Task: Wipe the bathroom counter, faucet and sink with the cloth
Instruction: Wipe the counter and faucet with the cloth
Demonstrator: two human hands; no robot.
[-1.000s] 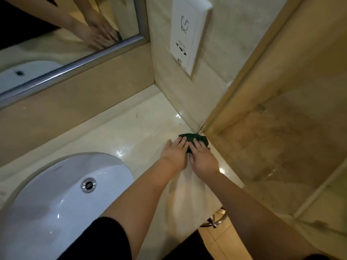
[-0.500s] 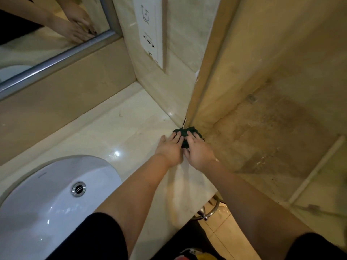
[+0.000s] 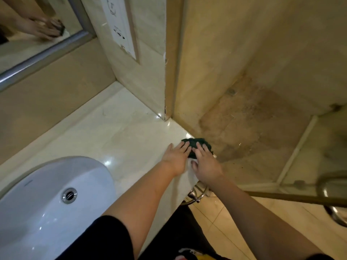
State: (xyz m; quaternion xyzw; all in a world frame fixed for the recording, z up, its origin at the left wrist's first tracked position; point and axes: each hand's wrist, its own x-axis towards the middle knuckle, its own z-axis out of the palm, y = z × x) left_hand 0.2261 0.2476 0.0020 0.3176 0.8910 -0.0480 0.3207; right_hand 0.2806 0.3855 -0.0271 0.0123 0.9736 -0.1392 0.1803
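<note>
We press the cloth (image 3: 199, 144) flat on the counter (image 3: 120, 132) at its right edge, just beside the glass panel (image 3: 244, 119). Our left hand (image 3: 176, 159) and right hand (image 3: 205, 167) lie side by side, fingers straight and slightly spread. The fingertips rest on the dark green wad and pinch nothing. The sink (image 3: 37, 212) sits at 8 o'clock from our hands, well apart, with its drain (image 3: 69, 195) showing. At 11 o'clock the mirror (image 3: 28, 44) reflects the hands. A metal ring (image 3: 196, 196) hangs under the counter edge, at 6 o'clock of the right hand.
</note>
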